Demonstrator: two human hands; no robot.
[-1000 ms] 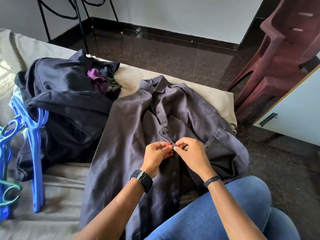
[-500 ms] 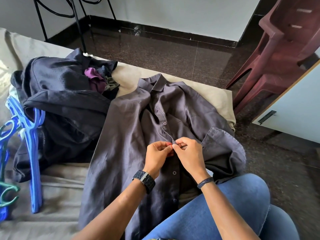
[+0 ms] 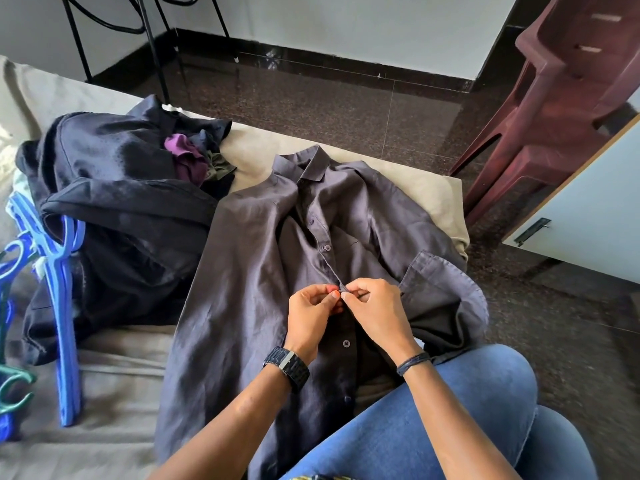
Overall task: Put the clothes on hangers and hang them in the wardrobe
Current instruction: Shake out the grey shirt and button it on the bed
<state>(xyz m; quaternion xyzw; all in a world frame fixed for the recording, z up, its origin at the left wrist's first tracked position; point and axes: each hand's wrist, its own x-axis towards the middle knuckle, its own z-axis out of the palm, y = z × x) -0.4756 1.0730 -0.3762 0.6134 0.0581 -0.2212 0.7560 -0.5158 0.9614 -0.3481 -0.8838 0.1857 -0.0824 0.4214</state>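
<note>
**Both hands at the shirt's button placket**

The left hand and right hand meet fingertip to fingertip, pinching the front placket of the grey shirt, spread flat along the bed's near edge. Blue hangers lie at its left edge; a dark clothes pile sits toward the far-left corner.

Grey-purple button-up shirt, frame centre: woven cloth, matt, finely creased, w/ small smooth plastic-looking buttons. Dark navy crumpled garment, left: cloth w/ faint sheen. Blue moulded hangers, far left: plastic, smooth, semi-gloss. Beige bed sheet, lower left: matt cloth, wrinkled. Dark speckled stone floor, top centre: polished, glossy, reflective. Maroon moulded chair, upper right: plastic, dull gloss. Black linked wristwatch, lower centre: looks like metal, satin. Blue jeans, bottom right: denim, matt.
</note>
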